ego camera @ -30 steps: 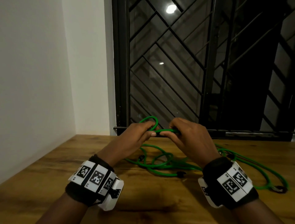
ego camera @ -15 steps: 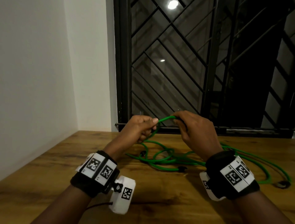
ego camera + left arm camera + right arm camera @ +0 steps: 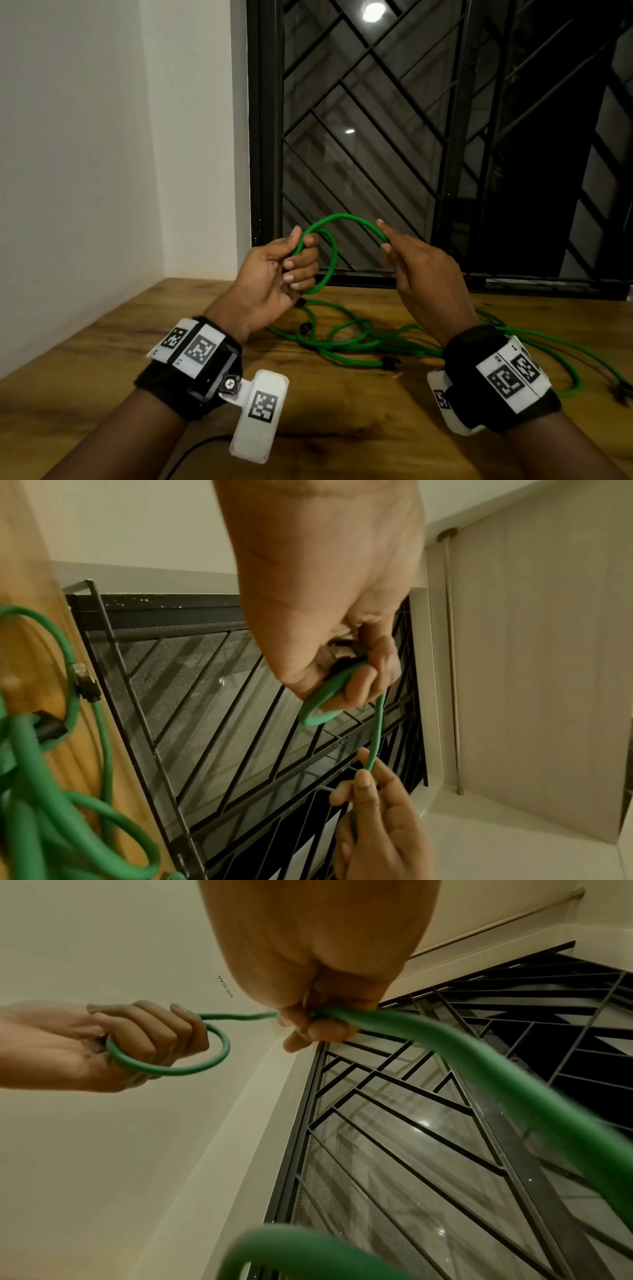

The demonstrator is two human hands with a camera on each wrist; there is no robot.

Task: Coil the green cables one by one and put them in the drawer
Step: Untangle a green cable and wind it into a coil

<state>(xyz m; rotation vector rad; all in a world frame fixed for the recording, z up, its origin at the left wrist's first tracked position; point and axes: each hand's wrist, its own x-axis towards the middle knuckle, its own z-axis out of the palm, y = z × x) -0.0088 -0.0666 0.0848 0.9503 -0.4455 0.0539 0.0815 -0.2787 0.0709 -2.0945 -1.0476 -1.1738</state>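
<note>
Cable (image 3: 346,219) held in the air above the table (image 3: 102,359), in front of the window grille (image 3: 376,102). Left hand (image 3: 277,270) grips a small loop of it, fingers curled round the strand. Right hand (image 3: 421,270) pinches the same cable between thumb and fingers, just beside the loop; an arc of cable spans the two hands. From the hands the cable runs down to a loose green tangle (image 3: 359,342) lying on the wood. Both wrists carry marker bands.
</note>
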